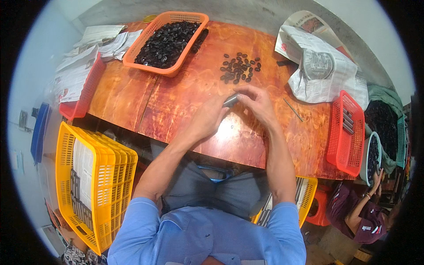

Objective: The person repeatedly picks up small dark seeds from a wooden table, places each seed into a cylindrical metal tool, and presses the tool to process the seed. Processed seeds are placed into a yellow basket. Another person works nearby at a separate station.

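Note:
Over the middle of the table, my left hand (209, 115) is closed round a short grey cylinder (230, 100), which sticks out between its thumb and fingers. From the other side, the bent fingers of my right hand (257, 105) pinch at the upper end of the same cylinder. Just beyond both hands lies a loose cluster of small black oval pieces (238, 68). A thin rod (293, 110) rests on the tabletop to the right of my right hand. At the far left stands an orange basket (176, 69) heaped with similar black pieces.
Newspaper bundles (327, 66) cover the far right. A red basket (346, 163) at the right edge holds grey rods. Another red basket (88, 86) with papers sits left. Yellow crates (106, 176) stand below left. A person in maroon (353, 207) works beside a bowl at right.

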### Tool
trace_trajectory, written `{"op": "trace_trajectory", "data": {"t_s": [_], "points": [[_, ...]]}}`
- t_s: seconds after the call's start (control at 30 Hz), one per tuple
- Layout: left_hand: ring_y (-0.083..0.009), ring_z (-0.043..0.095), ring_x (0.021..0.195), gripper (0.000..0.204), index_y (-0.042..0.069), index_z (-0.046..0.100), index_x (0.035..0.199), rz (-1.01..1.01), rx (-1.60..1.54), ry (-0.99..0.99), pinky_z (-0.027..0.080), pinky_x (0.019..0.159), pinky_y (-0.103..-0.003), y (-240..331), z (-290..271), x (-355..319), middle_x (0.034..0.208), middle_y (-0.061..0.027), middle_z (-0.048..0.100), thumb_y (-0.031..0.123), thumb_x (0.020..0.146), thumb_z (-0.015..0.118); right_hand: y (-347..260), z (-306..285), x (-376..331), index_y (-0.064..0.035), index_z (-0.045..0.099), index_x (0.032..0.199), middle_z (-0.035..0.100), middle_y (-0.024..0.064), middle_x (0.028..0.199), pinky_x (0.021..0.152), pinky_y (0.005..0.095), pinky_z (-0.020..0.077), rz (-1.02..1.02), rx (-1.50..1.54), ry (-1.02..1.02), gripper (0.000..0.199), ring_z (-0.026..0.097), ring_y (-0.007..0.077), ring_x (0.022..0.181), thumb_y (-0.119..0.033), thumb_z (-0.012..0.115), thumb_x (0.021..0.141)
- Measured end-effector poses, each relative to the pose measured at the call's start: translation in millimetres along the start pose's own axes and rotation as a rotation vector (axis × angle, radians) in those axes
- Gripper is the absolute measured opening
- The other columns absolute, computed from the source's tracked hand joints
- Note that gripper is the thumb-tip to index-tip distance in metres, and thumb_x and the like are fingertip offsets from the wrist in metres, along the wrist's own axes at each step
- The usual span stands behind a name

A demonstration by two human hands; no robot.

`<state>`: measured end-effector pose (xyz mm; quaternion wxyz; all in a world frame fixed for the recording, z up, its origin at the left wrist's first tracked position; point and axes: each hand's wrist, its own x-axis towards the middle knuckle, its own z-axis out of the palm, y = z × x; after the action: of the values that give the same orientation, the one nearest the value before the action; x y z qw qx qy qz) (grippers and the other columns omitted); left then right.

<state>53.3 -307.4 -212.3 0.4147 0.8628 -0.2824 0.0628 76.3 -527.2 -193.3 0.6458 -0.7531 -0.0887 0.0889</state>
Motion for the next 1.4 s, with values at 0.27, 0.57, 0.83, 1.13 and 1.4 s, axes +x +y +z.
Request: {"op": "trace_trajectory", "data": {"t_s": [0.27,0.57,0.83,1.13,1.4], "points": [[-0.0358,0.062,0.1,0.04,0.0,0.056,0.13,0.152,0.385,-0.112,0.048,0.087,-0.047,-1,6,-8,0.108,-0.0184,0.066,0.015,0.095,0.067,5,-10,-4,0.0043,0.073,0.115,0.074,0.0103,0.098,0.081,0.0332,0.0542,0.03,-0.326,-0.139,0.028,0.068,0.0182,0.088,-0.012,0.066,0.094],[-0.0317,0.063,0.096,0.043,0.0,0.062,0.129,0.27,0.369,-0.015,0.051,0.084,-0.043,-6,14,-13,0.11,-0.0142,0.068,0.012,0.088,0.071,19,-5,-30,0.002,0.074,0.113,0.075,0.0163,0.106,0.092,0.0371,0.0532,-0.121,-0.398,-0.029,0.025,0.07,0.0276,0.101,-0.004,0.066,0.09],[-0.0304,0.065,0.099,0.043,0.001,0.063,0.128,0.276,0.36,0.005,0.052,0.085,-0.042,-3,13,-17,0.113,-0.0129,0.068,0.014,0.088,0.073,19,4,-45,0.0012,0.075,0.111,0.074,0.0137,0.107,0.092,0.0356,0.0539,-0.192,-0.398,0.071,0.024,0.07,0.0256,0.103,-0.001,0.072,0.087],[-0.0285,0.066,0.097,0.044,0.005,0.065,0.129,0.217,0.41,-0.031,0.052,0.083,-0.041,12,6,-21,0.108,-0.0098,0.068,0.017,0.088,0.075,34,10,-54,0.0005,0.071,0.106,0.072,0.0151,0.106,0.093,0.0405,0.0529,-0.255,-0.374,0.133,0.025,0.068,0.0321,0.102,0.001,0.072,0.082],[-0.0274,0.065,0.094,0.04,0.007,0.068,0.124,0.196,0.309,0.007,0.05,0.08,-0.042,4,9,-17,0.105,-0.0078,0.067,0.018,0.086,0.077,7,5,-31,0.0019,0.071,0.1,0.068,0.0176,0.099,0.088,0.0423,0.052,-0.064,-0.377,0.003,0.021,0.066,0.0345,0.098,-0.015,0.071,0.088]]}}
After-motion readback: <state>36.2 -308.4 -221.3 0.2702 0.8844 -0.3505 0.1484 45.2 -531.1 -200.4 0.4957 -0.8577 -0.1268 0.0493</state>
